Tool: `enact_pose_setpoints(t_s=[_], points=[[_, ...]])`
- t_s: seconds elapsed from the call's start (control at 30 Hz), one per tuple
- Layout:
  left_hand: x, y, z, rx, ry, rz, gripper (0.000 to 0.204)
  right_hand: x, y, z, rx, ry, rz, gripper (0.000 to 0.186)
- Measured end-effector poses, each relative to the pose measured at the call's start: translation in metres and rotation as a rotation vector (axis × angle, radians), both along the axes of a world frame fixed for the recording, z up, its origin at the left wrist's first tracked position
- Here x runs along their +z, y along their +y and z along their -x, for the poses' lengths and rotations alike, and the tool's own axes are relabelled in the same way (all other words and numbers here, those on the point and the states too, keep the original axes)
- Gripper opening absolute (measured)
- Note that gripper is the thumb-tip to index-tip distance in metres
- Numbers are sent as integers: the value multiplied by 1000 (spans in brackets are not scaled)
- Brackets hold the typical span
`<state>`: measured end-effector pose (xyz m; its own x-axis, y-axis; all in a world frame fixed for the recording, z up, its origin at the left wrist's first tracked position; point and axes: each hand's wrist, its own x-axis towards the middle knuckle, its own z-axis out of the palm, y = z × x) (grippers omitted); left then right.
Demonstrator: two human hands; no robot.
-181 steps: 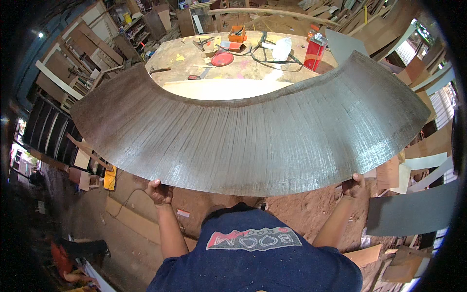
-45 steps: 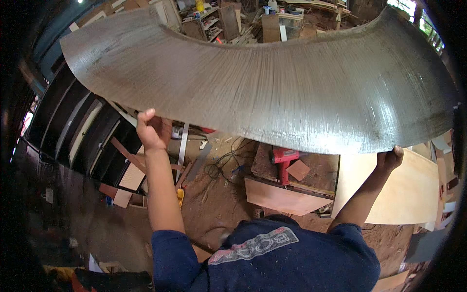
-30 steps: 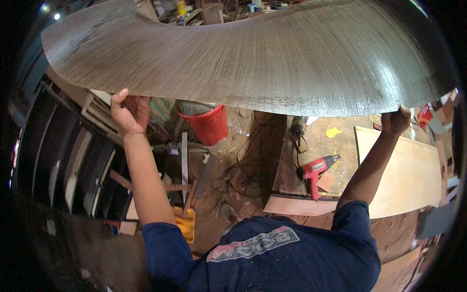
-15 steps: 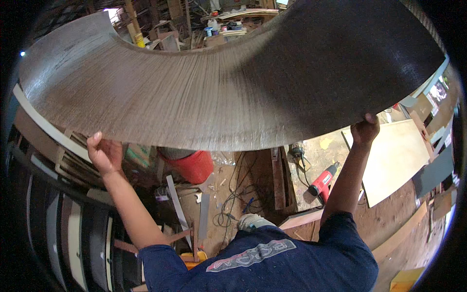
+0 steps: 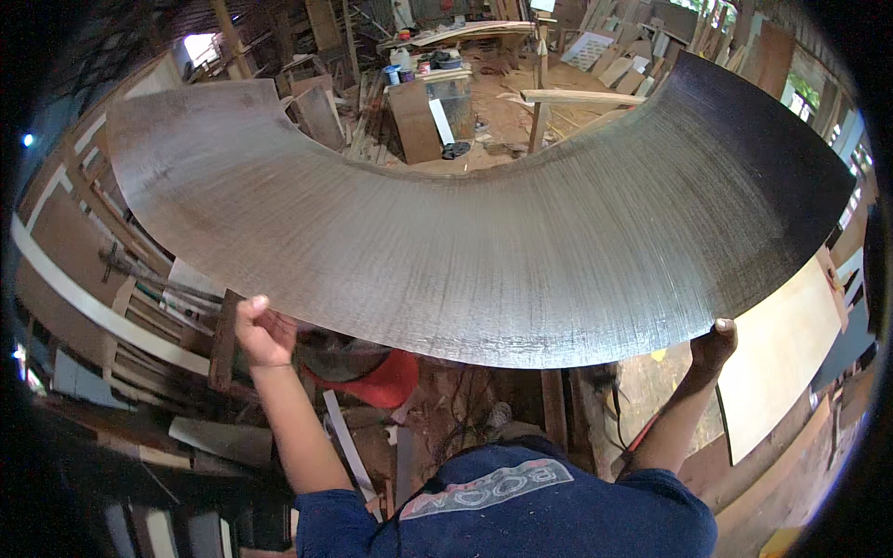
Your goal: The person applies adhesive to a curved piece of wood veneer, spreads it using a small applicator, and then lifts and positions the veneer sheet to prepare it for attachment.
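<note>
A large, thin brown sheet [image 5: 446, 260] with a streaked wood grain, like laminate, spans most of the view in front of me. Its surface shines near the close edge, and its right end is dark. My left hand [image 5: 267, 332] grips the near edge toward the left, thumb on top and fingers beneath. Toward the right, my right hand [image 5: 713, 347] holds the same edge, its thumb tip showing above and its fingers mostly hidden. The sheet is held up off the floor, covering much of what lies below it.
Below the near edge stands a red bucket [image 5: 386, 379], partly hidden. A pale board [image 5: 781, 363] lies on the right. Boards and frames [image 5: 139, 344] stand at the left. At the back, containers [image 5: 400, 70] sit on a cluttered bench beside a timber post [image 5: 539, 126].
The sheet has come lower in view and its dark right side now shows more light. Both hands have shifted down, still gripping it. The red heat gun is now almost wholly hidden.
</note>
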<state>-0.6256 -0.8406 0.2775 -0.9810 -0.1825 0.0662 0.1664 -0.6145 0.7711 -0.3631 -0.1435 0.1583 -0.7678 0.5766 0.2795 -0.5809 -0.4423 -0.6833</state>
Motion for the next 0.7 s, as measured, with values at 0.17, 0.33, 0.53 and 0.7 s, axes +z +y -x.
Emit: enact_pose_setpoints(t_s=[0.17, 0.33, 0.53, 0.7], points=[[-14, 105, 86, -125, 32, -47, 54, -21, 69, 34, 55, -59, 15, 58], [-72, 149, 198, -232, -74, -64, 70, -17, 78, 63, -145, -155, 168, 49], [-114, 230, 327, -414, -153, -93, 68, -21, 55, 77, -508, -205, 45, 30], [-108, 331, 421, -626, -123, -109, 64, -32, 33, 72, -729, -130, 22, 9]])
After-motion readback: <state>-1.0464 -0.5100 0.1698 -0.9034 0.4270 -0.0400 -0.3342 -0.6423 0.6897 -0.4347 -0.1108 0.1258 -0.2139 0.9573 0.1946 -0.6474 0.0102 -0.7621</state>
